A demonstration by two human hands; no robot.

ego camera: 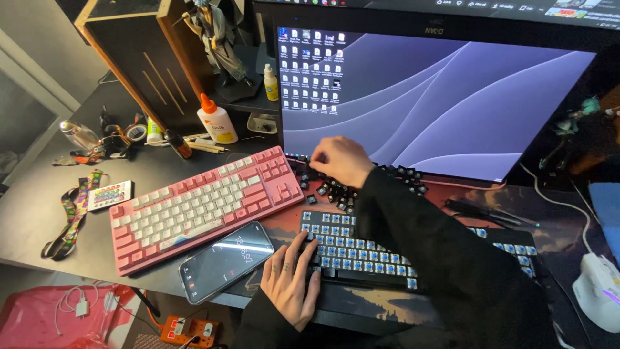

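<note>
Two hands: both of mine were at the black mechanical keyboard with bare blue switches [387, 249].
Left hand [290, 274]: lay flat, fingers spread, on the keyboard's near left corner, gripping nothing.
Right hand [341, 160]: curled over the pile of loose black keycaps [336, 190] just behind the keyboard; I couldn't tell what it held.
Left of keyboard: black smartphone [223, 262], pink-and-white keyboard [200, 207].

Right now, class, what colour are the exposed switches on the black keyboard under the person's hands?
Blue, on the black keyboard, seen in the head view.
</note>
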